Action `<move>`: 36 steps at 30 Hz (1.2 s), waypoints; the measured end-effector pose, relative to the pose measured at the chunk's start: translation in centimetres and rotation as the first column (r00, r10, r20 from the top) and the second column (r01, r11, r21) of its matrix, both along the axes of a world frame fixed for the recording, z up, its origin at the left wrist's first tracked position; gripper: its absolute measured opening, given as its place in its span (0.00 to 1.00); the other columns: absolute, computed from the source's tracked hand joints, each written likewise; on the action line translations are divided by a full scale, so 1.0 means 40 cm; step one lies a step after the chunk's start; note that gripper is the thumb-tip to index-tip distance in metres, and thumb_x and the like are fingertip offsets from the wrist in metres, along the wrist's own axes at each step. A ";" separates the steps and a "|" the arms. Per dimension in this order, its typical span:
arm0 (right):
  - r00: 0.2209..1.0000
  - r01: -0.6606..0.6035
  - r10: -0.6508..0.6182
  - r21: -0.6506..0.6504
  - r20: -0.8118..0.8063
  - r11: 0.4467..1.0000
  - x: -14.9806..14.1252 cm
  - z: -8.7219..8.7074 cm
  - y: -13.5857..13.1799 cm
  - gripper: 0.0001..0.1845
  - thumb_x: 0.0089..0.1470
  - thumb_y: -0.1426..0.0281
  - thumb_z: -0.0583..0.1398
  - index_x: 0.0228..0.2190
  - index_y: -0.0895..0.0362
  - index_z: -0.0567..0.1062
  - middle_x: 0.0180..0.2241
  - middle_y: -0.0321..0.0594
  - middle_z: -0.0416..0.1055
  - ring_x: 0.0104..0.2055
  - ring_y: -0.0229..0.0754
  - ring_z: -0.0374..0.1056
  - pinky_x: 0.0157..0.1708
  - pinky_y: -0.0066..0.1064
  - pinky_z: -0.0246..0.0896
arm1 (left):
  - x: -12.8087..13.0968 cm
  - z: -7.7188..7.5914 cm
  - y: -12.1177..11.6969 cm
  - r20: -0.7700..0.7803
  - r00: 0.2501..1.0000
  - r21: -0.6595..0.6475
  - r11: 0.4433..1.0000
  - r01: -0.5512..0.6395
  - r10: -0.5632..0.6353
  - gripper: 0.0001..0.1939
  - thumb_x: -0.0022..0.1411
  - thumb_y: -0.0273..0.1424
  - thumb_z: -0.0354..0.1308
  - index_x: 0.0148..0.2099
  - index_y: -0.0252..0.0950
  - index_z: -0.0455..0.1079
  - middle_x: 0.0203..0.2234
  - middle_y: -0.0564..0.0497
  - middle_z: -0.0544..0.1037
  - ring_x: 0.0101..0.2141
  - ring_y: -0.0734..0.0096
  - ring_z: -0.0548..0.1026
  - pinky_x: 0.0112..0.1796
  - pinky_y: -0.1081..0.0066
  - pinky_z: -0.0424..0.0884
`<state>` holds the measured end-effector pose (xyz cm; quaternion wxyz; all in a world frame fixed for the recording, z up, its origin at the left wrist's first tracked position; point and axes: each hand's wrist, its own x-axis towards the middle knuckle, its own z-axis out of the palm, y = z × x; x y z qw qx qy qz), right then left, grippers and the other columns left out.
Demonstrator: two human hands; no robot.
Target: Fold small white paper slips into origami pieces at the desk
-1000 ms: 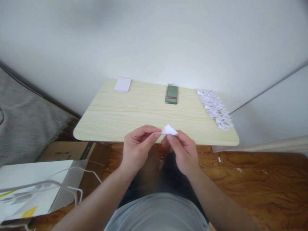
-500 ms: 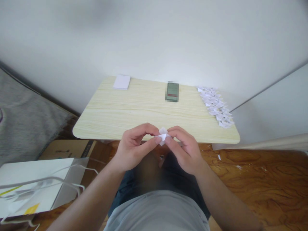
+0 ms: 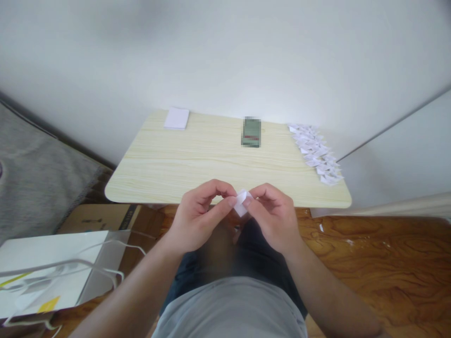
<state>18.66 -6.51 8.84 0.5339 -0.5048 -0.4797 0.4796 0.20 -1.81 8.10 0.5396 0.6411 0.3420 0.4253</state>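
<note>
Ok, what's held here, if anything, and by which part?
A folded white paper, pinched at its left side by the left hand and its right side by the right hand.

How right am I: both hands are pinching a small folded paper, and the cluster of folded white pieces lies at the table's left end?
One slip: the head view shows the cluster of folded white pieces at the right end of the table. The left hand and right hand are indeed both pinching the small folded paper.
</note>
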 end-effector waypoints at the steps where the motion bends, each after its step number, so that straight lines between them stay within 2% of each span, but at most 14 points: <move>1: 1.000 0.002 -0.001 -0.006 0.015 1.000 0.002 0.002 0.000 0.08 0.60 0.65 0.67 0.31 0.55 0.77 0.28 0.35 0.76 0.26 0.37 0.70 0.27 0.29 0.66 | -0.001 0.002 0.000 -0.014 1.000 -0.001 1.000 0.012 -0.012 0.05 0.68 0.32 0.64 0.44 0.37 0.77 0.36 0.47 0.79 0.38 0.66 0.76 0.39 0.66 0.73; 5: 0.996 0.023 -0.023 0.002 0.087 1.000 0.008 0.007 0.002 0.08 0.59 0.68 0.67 0.28 0.56 0.78 0.28 0.36 0.77 0.27 0.38 0.71 0.27 0.29 0.66 | 0.001 0.006 -0.001 -0.056 0.998 0.018 0.999 0.030 -0.029 0.05 0.68 0.33 0.63 0.43 0.37 0.76 0.36 0.47 0.79 0.38 0.66 0.76 0.39 0.66 0.72; 8: 0.995 0.017 -0.021 0.040 0.102 0.999 0.009 0.005 0.004 0.09 0.59 0.66 0.67 0.28 0.56 0.79 0.30 0.38 0.78 0.30 0.39 0.72 0.29 0.29 0.67 | 0.004 0.005 0.000 -0.063 0.998 0.046 0.999 0.018 -0.015 0.04 0.67 0.32 0.64 0.44 0.38 0.76 0.36 0.48 0.79 0.39 0.65 0.76 0.41 0.65 0.72; 11: 0.998 0.036 -0.040 0.080 0.045 0.996 0.008 -0.003 0.005 0.06 0.59 0.64 0.68 0.37 0.53 0.79 0.32 0.37 0.78 0.32 0.39 0.73 0.30 0.29 0.69 | 0.006 0.001 0.001 -0.069 0.998 0.082 0.997 0.000 0.006 0.04 0.67 0.31 0.65 0.43 0.39 0.75 0.36 0.48 0.79 0.39 0.65 0.77 0.42 0.64 0.73; 14: 0.999 0.054 -0.054 0.090 -0.007 0.994 0.011 -0.011 0.008 0.17 0.58 0.65 0.69 0.49 0.50 0.76 0.33 0.36 0.79 0.34 0.40 0.75 0.33 0.30 0.70 | 0.009 -0.006 0.001 -0.084 0.995 0.144 0.989 -0.044 0.056 0.05 0.66 0.30 0.65 0.44 0.38 0.75 0.37 0.47 0.79 0.40 0.64 0.77 0.43 0.63 0.73; 16: 0.999 0.035 -0.036 0.077 0.012 0.996 0.015 -0.014 0.011 0.16 0.57 0.64 0.70 0.47 0.51 0.78 0.35 0.38 0.80 0.36 0.42 0.76 0.35 0.32 0.72 | 0.013 -0.010 -0.001 -0.080 0.991 0.193 0.977 -0.088 0.105 0.09 0.64 0.29 0.66 0.47 0.39 0.75 0.39 0.47 0.79 0.41 0.63 0.78 0.46 0.62 0.73; 18: 0.998 0.020 -0.024 0.068 0.058 0.997 0.020 -0.013 0.012 0.11 0.57 0.63 0.70 0.40 0.52 0.80 0.37 0.39 0.80 0.38 0.44 0.76 0.38 0.34 0.73 | 0.015 -0.012 -0.002 -0.089 0.984 0.244 0.961 -0.127 0.153 0.12 0.64 0.27 0.66 0.49 0.40 0.74 0.41 0.47 0.79 0.43 0.62 0.78 0.47 0.61 0.73; 20: 0.994 0.016 -0.026 0.092 0.107 0.996 0.024 -0.009 0.012 0.07 0.57 0.64 0.70 0.37 0.52 0.81 0.37 0.40 0.80 0.40 0.45 0.75 0.41 0.36 0.73 | 0.015 -0.012 -0.003 -0.133 0.975 0.295 0.946 -0.132 0.178 0.10 0.64 0.27 0.65 0.48 0.39 0.75 0.40 0.47 0.80 0.42 0.62 0.78 0.46 0.61 0.73; 23: 0.983 -0.033 0.000 0.176 0.182 0.984 0.028 0.004 0.012 0.02 0.59 0.69 0.68 0.37 0.52 0.81 0.37 0.38 0.79 0.41 0.44 0.75 0.45 0.37 0.71 | 0.011 -0.007 -0.003 -0.190 0.966 0.349 0.932 -0.101 0.176 0.06 0.65 0.27 0.63 0.44 0.38 0.77 0.39 0.46 0.81 0.41 0.62 0.78 0.45 0.62 0.73; 29: 0.962 -0.100 0.019 0.287 0.272 0.953 0.028 0.022 0.012 0.09 0.62 0.74 0.64 0.42 0.50 0.81 0.40 0.37 0.79 0.42 0.42 0.74 0.45 0.35 0.69 | 0.005 0.009 -0.005 -0.232 0.959 0.372 0.926 -0.066 0.162 0.07 0.68 0.28 0.61 0.47 0.38 0.79 0.39 0.46 0.82 0.40 0.62 0.78 0.43 0.64 0.73; 36: 0.917 -0.114 -0.021 0.312 0.399 0.943 0.019 0.031 -0.002 0.11 0.60 0.70 0.65 0.45 0.51 0.79 0.40 0.37 0.80 0.42 0.44 0.75 0.46 0.36 0.70 | 0.001 0.030 -0.005 -0.314 0.931 0.428 0.903 -0.035 0.185 0.11 0.69 0.27 0.59 0.50 0.39 0.79 0.40 0.48 0.82 0.40 0.64 0.79 0.43 0.67 0.73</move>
